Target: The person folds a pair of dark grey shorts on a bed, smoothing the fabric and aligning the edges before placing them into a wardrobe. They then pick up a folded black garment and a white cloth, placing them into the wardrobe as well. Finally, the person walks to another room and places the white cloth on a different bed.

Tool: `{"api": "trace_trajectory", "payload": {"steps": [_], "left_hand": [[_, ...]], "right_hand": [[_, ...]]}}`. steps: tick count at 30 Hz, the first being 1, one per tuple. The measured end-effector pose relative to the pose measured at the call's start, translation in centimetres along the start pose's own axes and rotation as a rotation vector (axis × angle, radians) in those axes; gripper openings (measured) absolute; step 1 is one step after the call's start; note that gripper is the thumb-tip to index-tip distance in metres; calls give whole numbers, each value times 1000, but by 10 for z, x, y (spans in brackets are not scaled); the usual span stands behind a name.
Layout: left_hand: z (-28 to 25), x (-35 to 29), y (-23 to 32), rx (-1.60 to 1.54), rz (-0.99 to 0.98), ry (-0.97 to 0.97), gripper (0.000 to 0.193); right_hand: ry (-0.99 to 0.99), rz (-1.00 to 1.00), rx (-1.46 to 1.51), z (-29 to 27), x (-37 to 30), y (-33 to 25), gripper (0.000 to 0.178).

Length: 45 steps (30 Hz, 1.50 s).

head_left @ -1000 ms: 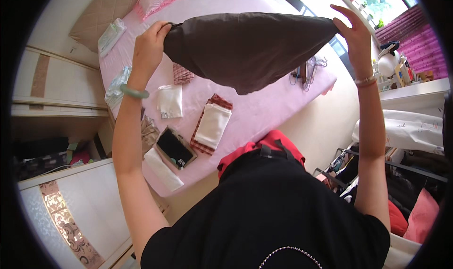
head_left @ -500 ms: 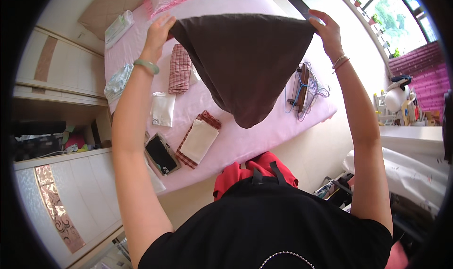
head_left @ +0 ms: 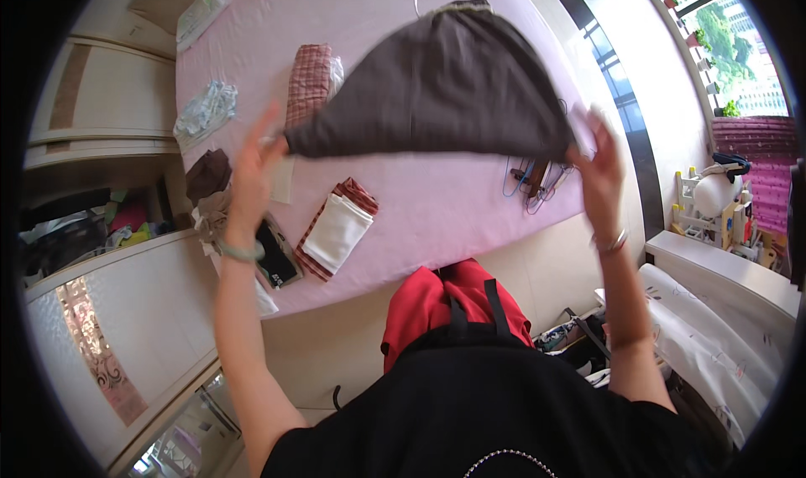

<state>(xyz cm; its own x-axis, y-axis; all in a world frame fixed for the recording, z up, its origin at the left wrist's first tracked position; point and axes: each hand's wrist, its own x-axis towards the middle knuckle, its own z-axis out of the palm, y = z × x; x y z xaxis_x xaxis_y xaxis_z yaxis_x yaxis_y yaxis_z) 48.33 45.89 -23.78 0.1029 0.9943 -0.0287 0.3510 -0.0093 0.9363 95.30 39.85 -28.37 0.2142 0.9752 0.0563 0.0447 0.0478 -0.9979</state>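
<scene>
A dark brown piece of cloth point(head_left: 445, 88), apparently a garment with a gathered far edge and a pale cord beyond it, is spread between my hands over the bed. My left hand point(head_left: 259, 163) pinches its near left corner, and my right hand point(head_left: 598, 163) grips the near right corner; both hands are slightly blurred. Left of the cloth lies a folded red checked cloth point(head_left: 309, 83), partly covered. Closer to me rests a folded white cloth point(head_left: 338, 233) on another red checked cloth point(head_left: 357, 194). Several hangers point(head_left: 537, 184) lie beneath the cloth's right corner.
The pink-sheeted bed point(head_left: 437, 218) fills the middle. Along its left side are a pale blue bundle point(head_left: 206, 113), a dark brown bundle point(head_left: 208, 176) and a black flat packet point(head_left: 277, 255). White cabinets point(head_left: 126, 335) stand at left, a white ledge point(head_left: 722, 264) at right.
Both my hands have come down toward me with the cloth's corners. The cloth, which hung down in a point toward me, now billows out away from me over the bed.
</scene>
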Motion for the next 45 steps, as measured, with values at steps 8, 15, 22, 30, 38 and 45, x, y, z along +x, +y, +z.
{"api": "trace_trajectory", "payload": {"steps": [8,15,22,30,38,45], "left_hand": [[102,-89,-472,65,-783,-174,24],[174,-80,-718,598,-756,-370,26],[313,156,-783,5,-455,-152,21],[435,421,-875,582,-57,-100,31],[433,382,-790,172,-1,-539,43],[454,402,-767,208,331,-983,30]], "right_hand": [[-88,757,-104,81,-157,393,75],[-320,995,-683,96,-199,708,59],[-122,444,-688,129,112,805,27],[-298,-126,-969,215,363,930,37],[-679,-481,-827,161,320,889,16],[-763,-617,-721,131,287,859,21]]}}
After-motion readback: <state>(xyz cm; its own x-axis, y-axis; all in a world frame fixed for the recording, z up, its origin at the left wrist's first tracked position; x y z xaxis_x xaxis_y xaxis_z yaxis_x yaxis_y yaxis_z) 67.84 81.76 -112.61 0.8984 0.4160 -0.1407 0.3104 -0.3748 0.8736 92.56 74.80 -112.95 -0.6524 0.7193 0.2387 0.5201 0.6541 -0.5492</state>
